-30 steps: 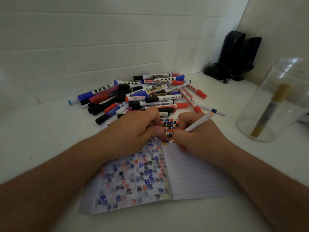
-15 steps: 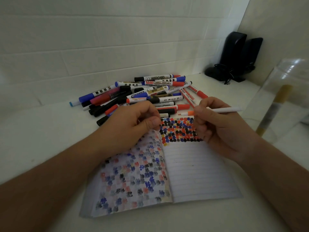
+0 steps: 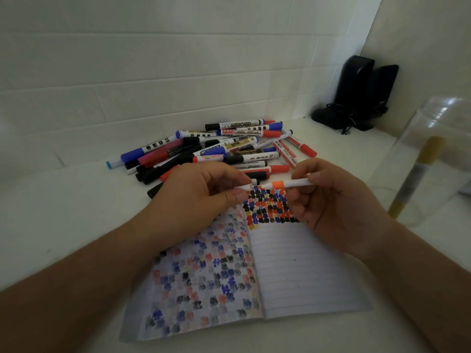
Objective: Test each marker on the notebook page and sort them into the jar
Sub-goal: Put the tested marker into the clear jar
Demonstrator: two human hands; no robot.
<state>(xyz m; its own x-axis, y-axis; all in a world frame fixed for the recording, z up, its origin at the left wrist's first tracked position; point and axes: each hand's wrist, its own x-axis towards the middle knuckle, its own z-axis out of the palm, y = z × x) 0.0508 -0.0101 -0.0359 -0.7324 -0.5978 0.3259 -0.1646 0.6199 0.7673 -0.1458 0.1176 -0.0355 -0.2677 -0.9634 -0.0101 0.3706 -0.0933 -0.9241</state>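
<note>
— Which step?
— I judge recapping: my left hand [image 3: 204, 197] pinches the cap [image 3: 243, 187], my right hand [image 3: 331, 200] pinches the orange marker [image 3: 288, 184], mid-frame above the notebook [image 3: 293, 263].
— Next?
— Line up, press, then the jar [image 3: 433, 159], right edge.

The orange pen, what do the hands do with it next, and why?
Probably push the cap onto the pen. The left hand pinches the cap right at the tip, the right hand holds the barrel level over the notebook, and the two are almost lined up. After that it can go in the jar.
</note>
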